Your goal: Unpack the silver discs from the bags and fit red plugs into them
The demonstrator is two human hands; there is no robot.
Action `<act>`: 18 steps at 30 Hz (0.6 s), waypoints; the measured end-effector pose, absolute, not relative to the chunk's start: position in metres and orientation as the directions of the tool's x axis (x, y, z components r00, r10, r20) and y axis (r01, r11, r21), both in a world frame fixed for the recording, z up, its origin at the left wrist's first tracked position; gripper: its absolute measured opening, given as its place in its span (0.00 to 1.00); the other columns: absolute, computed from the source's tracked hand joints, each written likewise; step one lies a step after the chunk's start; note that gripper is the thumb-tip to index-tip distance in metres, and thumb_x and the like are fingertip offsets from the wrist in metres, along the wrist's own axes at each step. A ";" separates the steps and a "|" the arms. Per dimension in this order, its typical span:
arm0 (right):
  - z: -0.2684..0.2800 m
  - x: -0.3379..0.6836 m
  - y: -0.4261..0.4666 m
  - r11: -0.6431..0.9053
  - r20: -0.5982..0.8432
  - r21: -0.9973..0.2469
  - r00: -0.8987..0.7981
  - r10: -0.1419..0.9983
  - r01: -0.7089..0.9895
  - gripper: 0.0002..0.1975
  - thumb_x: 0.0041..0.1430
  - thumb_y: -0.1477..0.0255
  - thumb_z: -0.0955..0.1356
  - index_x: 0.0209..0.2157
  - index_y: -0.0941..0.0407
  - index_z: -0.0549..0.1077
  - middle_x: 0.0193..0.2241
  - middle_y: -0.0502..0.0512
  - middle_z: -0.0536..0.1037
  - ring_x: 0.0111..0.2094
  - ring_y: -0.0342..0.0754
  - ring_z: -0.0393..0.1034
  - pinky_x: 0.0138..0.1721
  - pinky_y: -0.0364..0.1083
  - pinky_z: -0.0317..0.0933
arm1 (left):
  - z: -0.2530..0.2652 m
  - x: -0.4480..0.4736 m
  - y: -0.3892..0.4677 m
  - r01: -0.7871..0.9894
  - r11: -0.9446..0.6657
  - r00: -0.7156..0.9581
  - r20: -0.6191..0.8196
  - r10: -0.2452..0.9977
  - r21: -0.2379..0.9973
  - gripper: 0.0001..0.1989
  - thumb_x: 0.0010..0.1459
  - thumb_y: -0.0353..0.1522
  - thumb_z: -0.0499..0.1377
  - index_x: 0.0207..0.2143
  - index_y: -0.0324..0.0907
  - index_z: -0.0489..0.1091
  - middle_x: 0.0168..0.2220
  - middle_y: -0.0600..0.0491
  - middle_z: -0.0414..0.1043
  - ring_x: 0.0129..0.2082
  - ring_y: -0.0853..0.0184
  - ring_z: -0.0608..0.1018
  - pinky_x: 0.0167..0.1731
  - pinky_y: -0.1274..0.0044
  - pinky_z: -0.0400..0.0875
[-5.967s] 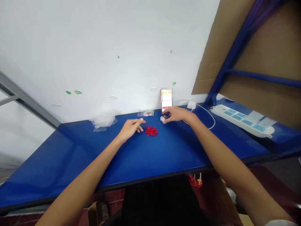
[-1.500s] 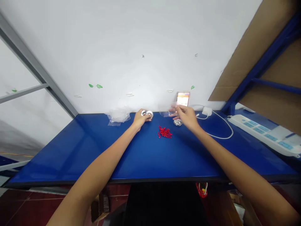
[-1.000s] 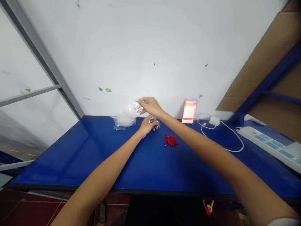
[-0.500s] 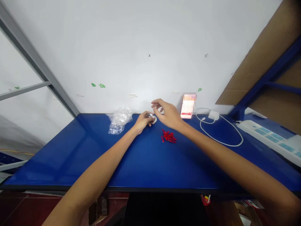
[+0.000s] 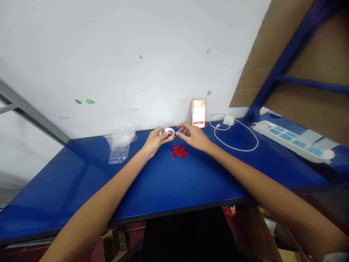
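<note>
My left hand (image 5: 154, 141) grips a small round silvery metal disc (image 5: 171, 133) with a reddish centre, thumb on top, above the far part of the blue table. Its exact kind I cannot make out. Just right of the disc is my right hand (image 5: 195, 136), fingers curved and thumb apart from them, with nothing visible between them. Below the two hands lies a small pile of red cord loops (image 5: 180, 151) with tiny light-coloured ends.
Crumpled clear plastic bags (image 5: 121, 143) lie on the blue table (image 5: 163, 189) at left. A lit phone (image 5: 198, 118) leans against the white wall. To the right are a white charger with cable (image 5: 229, 120) and a white power strip (image 5: 294, 141).
The view has swung to the right. My right hand has come down beside the disc, and the disc in my left hand now faces up more, showing a reddish centre.
</note>
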State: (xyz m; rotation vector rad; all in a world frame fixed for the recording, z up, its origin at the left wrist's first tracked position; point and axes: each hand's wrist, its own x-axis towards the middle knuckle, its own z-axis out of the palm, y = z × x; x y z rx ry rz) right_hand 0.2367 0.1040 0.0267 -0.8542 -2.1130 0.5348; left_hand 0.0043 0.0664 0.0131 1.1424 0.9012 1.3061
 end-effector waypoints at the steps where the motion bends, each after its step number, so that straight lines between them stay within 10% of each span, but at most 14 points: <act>1: 0.025 0.234 0.104 0.670 0.494 -0.650 -0.470 0.732 0.359 0.15 0.71 0.60 0.72 0.53 0.52 0.78 0.40 0.54 0.86 0.36 0.50 0.79 0.41 0.51 0.72 | 0.014 0.008 0.064 -0.260 -0.088 0.112 0.121 0.986 0.962 0.17 0.60 0.33 0.74 0.49 0.38 0.77 0.48 0.46 0.82 0.48 0.58 0.86 0.59 0.59 0.81; 11: 0.031 0.240 0.110 0.466 0.397 -0.873 -0.348 0.849 0.141 0.14 0.66 0.61 0.74 0.33 0.53 0.72 0.32 0.54 0.85 0.33 0.50 0.81 0.37 0.48 0.71 | 0.006 0.011 0.069 0.176 -0.416 0.152 0.393 0.907 0.892 0.08 0.73 0.36 0.60 0.50 0.44 0.72 0.55 0.46 0.80 0.52 0.57 0.86 0.55 0.59 0.84; 18: 0.029 0.239 0.109 0.210 0.168 -0.972 -0.317 0.933 0.103 0.15 0.67 0.62 0.75 0.35 0.53 0.68 0.28 0.57 0.86 0.27 0.51 0.84 0.28 0.44 0.69 | 0.007 -0.021 0.075 0.815 -0.494 0.364 0.395 0.843 0.302 0.20 0.68 0.21 0.53 0.50 0.44 0.82 0.61 0.47 0.82 0.63 0.54 0.82 0.66 0.60 0.75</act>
